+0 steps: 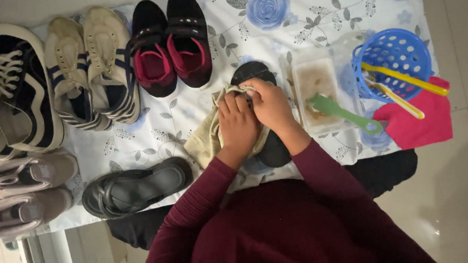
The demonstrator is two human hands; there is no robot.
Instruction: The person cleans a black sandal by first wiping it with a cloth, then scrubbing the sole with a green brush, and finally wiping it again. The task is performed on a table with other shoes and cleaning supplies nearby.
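A black sandal (255,75) is held over a floral sheet (302,18), its toe pointing away from the person and its heel end showing below the wrists. A beige cloth (205,138) is pressed against the sandal by both hands. The left hand (237,125) is closed over the cloth, knuckles up; the right hand (267,102) is curled around cloth and sandal edge, fingers gripping narrowly. The two hands are touching. A second black sandal (136,187) is seen lying on the sheet to the left, well apart from the hands. Beyond the hands, a black-and-pink pair (169,45) and a cream pair (91,64) are lined up. To the right, a clear tub (316,80) with brownish water is placed, a green brush (343,112) resting across it. A blue basket (391,61) and a pink cloth (418,123) lie further right.
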